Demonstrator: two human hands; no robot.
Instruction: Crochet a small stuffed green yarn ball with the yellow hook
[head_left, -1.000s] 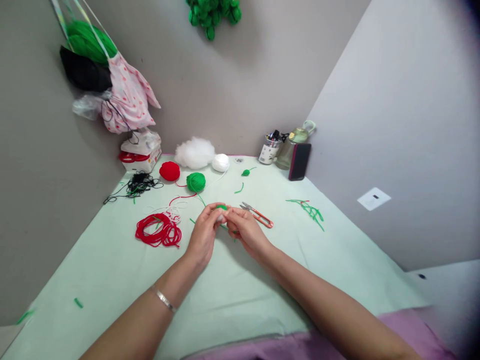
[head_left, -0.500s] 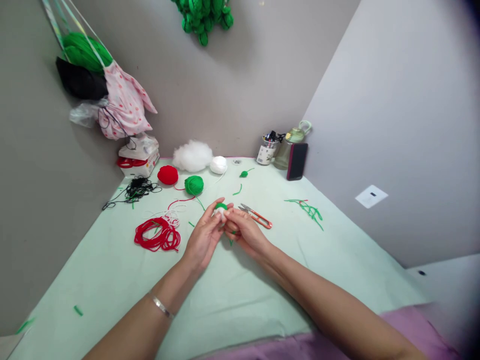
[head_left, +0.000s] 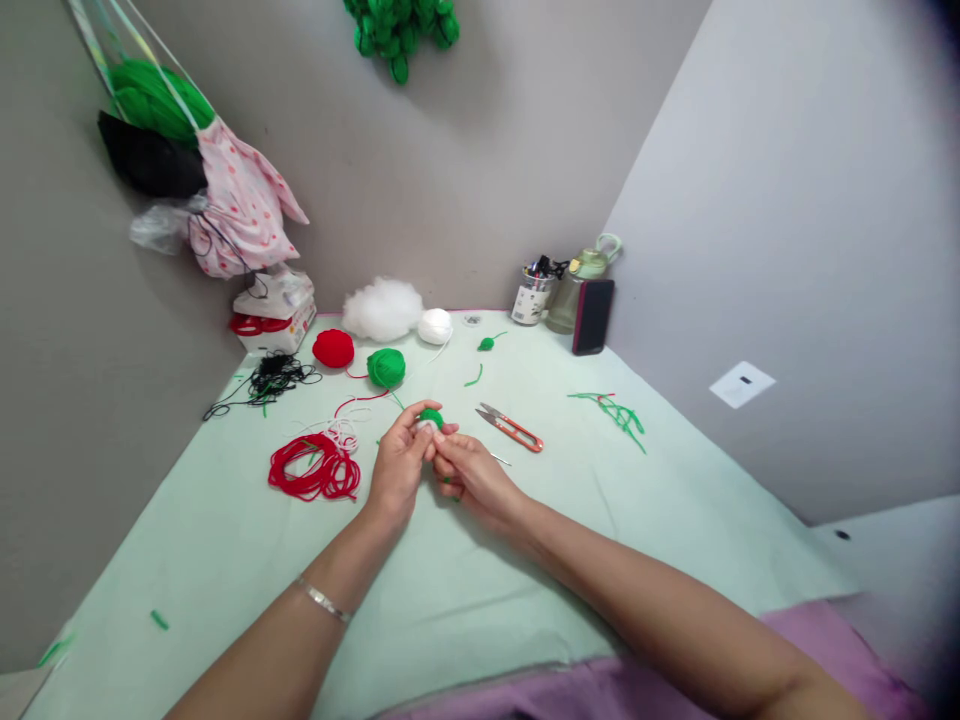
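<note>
My left hand (head_left: 401, 460) is closed around a small green crocheted piece (head_left: 430, 416). A bit of white stuffing (head_left: 429, 427) shows at its near side, under the left thumb. Closed in a pinch, my right hand (head_left: 474, 472) meets the piece from the right, its fingertips at the stuffing. Green yarn peeks out below the right fingers. A thin metal rod (head_left: 501, 459), perhaps a crochet hook, sticks out beyond the right hand; I cannot tell whether it is held or lies on the table. Orange-handled thread snips (head_left: 511, 428) lie just past that hand.
Behind my hands sit a green yarn ball (head_left: 386, 368), a red yarn ball (head_left: 333, 349), a white yarn ball (head_left: 435, 326) and fluffy stuffing (head_left: 383, 308). Red cord (head_left: 315, 468) lies left; green scraps (head_left: 616, 418) right. A phone (head_left: 593, 317) leans against a bottle (head_left: 568, 300).
Both hands have moved slightly left with the green piece, away from the snips. The thin metal rod now shows beside my right hand.
</note>
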